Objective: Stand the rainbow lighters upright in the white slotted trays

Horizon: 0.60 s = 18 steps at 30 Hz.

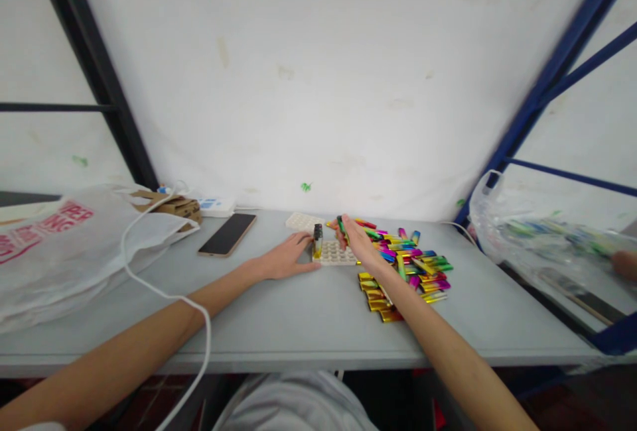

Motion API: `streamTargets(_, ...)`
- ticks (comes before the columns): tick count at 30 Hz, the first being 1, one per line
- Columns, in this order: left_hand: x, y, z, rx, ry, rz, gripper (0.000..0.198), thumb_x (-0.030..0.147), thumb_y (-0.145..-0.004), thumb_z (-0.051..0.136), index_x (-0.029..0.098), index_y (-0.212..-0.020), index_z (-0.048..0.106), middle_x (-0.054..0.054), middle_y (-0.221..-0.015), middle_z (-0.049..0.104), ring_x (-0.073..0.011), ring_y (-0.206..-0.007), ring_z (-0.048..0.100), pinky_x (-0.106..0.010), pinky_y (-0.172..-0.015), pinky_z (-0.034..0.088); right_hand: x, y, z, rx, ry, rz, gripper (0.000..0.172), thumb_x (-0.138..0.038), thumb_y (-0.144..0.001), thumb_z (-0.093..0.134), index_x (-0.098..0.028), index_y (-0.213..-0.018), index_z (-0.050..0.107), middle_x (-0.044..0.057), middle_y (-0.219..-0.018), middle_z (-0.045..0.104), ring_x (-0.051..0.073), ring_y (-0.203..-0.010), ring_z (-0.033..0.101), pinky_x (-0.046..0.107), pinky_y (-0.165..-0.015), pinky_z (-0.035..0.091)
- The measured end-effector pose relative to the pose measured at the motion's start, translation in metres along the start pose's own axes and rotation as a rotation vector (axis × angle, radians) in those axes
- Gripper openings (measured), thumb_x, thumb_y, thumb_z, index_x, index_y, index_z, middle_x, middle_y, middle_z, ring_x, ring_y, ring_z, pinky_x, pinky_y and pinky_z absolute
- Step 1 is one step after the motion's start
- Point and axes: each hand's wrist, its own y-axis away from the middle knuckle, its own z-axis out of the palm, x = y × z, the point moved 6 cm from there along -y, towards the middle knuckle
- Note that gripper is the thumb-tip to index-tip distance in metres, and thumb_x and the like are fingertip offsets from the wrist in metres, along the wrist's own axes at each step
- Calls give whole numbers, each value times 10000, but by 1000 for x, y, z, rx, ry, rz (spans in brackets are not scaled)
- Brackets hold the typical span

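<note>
My left hand (287,260) lies flat on the grey table (279,311), fingers stretched toward a small white tray (336,255) with round holes. One lighter (317,241) stands upright in that tray's left edge. My right hand (359,243) is over the tray with fingers pinched round a green lighter (342,225). To the right lies a heap of shiny coloured lighters (408,266), several gold ones at its near side.
A second white tray (303,221) lies behind. A phone (227,234) rests left of it, near a power strip (215,204), cardboard box (172,205) and white cable (164,295). A white bag (60,245) sits far left; a clear plastic bag (537,239) far right.
</note>
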Motion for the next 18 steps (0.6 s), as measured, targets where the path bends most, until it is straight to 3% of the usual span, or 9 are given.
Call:
streamTargets(4,0,0,0,-3,14,2,762,769,-1019,592,174,-1495,573,-207,-1592,575,-378,-1505,526,-527,-1293,411,-10,1,-7,10,303,-217,541,-745,-1020,529,-223,-927,638,26,-851,649,205,-817,614,335,-789,496)
streamTargets(7,-1,1,1,-8,26,-2,766,747,-1019,611,165,-1513,553,-217,-1598,567,-388,-1506,522,-553,-1292,406,-16,6,-5,-21,512,-333,446,-627,-1015,658,-214,-848,652,51,-870,691,217,-850,627,335,-800,485)
streamTargets(11,-3,0,4,-6,14,-1,771,745,-1022,608,168,-1528,535,-212,-1584,568,-380,-1497,527,-543,-1290,410,-15,11,4,-119,590,-305,401,-495,-1044,690,-206,-769,651,17,-721,686,179,-661,607,302,-679,441)
streamTargets(15,-4,0,5,0,8,1,767,749,-1015,614,179,-1524,540,-209,-1586,568,-387,-1499,524,-548,-1286,417,-16,12,8,-148,583,-309,287,-414,-1070,691,-193,-892,732,41,-829,774,193,-725,698,293,-711,478)
streamTargets(18,-4,0,4,2,15,3,758,755,-1009,619,179,-1499,562,-214,-1579,575,-396,-1495,528,-557,-1276,428,-15,13,13,-212,732,-327,264,-371,-1076,700,-185,-892,732,50,-815,773,205,-722,696,297,-699,472)
